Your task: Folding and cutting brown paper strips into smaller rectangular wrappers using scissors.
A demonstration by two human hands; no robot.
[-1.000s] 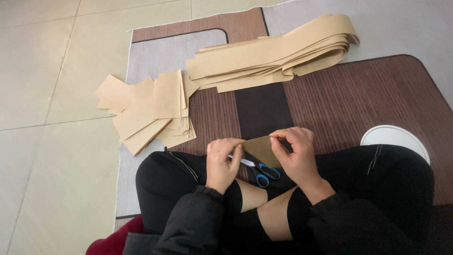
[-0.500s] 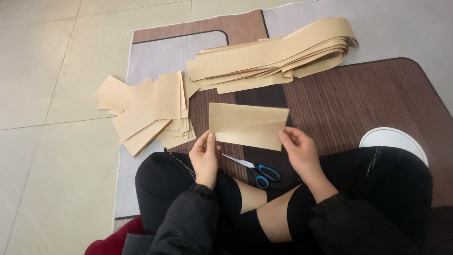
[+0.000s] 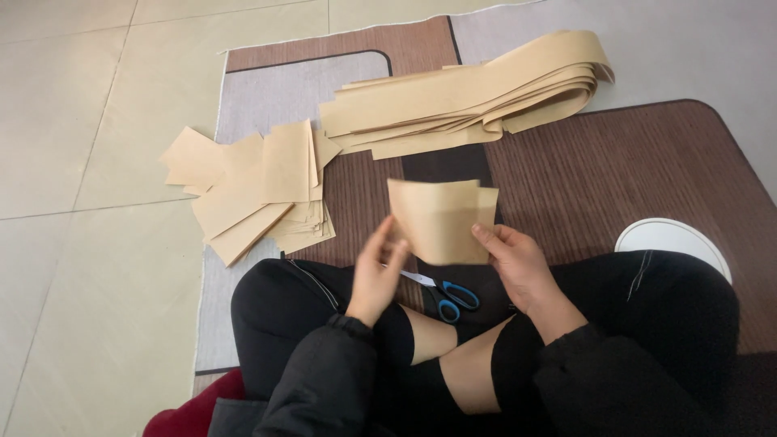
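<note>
Long folded kraft strips (image 3: 469, 93) stacked far on mat (image 3: 647, 170); cut pieces (image 3: 259, 190) piled left. Folded tan sheet (image 3: 441, 220) held above lap, pinched by right hand (image 3: 518, 263); left hand (image 3: 376, 271) loosely open at its edge. Risk: misaligned layers from one-sided pinch. Risk: scissors (image 3: 443, 293) under shins, snag likely.

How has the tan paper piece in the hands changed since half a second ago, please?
Yes: the paper piece is now folded narrower, its left edge brought rightward toward the right hand, while the scissors lie unmoved below it.
</note>
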